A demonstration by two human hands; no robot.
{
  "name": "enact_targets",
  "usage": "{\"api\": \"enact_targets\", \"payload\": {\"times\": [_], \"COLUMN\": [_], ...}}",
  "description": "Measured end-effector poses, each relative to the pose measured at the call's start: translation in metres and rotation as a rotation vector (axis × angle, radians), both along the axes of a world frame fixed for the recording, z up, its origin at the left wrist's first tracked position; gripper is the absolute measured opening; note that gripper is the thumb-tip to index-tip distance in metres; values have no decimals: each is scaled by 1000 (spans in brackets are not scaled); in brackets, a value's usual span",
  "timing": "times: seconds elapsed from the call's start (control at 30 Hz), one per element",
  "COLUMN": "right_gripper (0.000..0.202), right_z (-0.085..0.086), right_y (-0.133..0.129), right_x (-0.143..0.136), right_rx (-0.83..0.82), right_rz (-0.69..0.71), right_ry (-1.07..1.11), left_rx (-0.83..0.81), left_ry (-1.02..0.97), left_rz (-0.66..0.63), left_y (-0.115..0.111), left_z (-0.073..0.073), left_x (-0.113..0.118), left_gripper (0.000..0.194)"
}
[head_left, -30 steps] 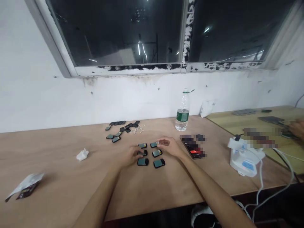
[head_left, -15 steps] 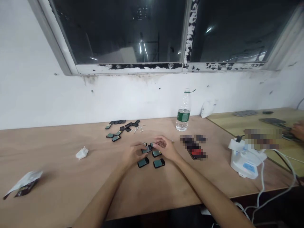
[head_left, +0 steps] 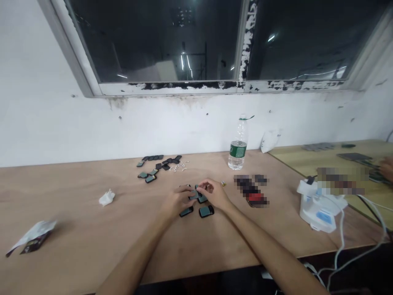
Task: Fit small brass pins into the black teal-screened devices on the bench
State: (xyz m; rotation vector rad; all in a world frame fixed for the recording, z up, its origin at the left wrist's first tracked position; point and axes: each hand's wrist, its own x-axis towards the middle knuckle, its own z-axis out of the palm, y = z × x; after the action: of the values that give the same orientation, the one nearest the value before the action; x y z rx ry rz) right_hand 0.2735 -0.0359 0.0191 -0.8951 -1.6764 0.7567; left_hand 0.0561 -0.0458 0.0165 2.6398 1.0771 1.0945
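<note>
left hand (head_left: pixel 178 199): thumb and fingers clamped on one side of a small grey-faced device (head_left: pixel 195 195), dark-edged, slightly tilted, between the two hands above the tabletop (head_left: pixel 199 250).

right hand (head_left: pixel 214 193): thumb and fingertips drawn close at the far right end of the same device; pinched on it or merely against it, cannot tell. both hands close together; any contact between their fingers, hidden.

front-left device (head_left: pixel 186 211): of like make, flat, just below the left hand. front-right device (head_left: pixel 206 211): flat, face up, well clear of the fingers. middle-right device (head_left: pixel 202 199): partly covered, beneath the right hand. small yellow-and-silver piece (head_left: pixel 223 183): on the table, just beyond the right hand.

toward the wall: loose cluster of black pieces (head_left: pixel 166 167); scattered white bits (head_left: pixel 178 167) alongside; two grey-faced units, nearer, one (head_left: pixel 150 178) just beside the other (head_left: pixel 143 175).

to the right: upright clear bottle (head_left: pixel 238 150) with green label, part-filled; white appliance (head_left: pixel 319 209) with cables; co-worker's hand (head_left: pixel 387 168) at the edge of view.

to the left: crumpled white tissue (head_left: pixel 107 197); torn packet (head_left: pixel 35 238).
</note>
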Motion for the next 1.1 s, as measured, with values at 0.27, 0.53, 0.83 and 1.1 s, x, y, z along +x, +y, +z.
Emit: {"api": "enact_targets", "payload": {"times": [0.27, 0.53, 0.83, 1.1], "right_gripper": [18, 33, 33, 39], "right_z": [4, 9, 13, -6], "right_y": [-4, -6, 7, 38], "right_x": [0, 14, 36, 94], "right_rx": [65, 21, 211, 93], "right_rz": [11, 274, -4, -275], "right_ry": [-58, -182, -390, -708], "left_rx": [55, 62, -63, -276], "left_ry": [-12, -53, -89, -3], "left_rz": [0, 3, 78, 106], "left_y": [3, 0, 6, 14], "left_z": [-2, 5, 7, 3], "left_x": [-2, -4, -8, -29], "left_gripper": [13, 13, 14, 24]}}
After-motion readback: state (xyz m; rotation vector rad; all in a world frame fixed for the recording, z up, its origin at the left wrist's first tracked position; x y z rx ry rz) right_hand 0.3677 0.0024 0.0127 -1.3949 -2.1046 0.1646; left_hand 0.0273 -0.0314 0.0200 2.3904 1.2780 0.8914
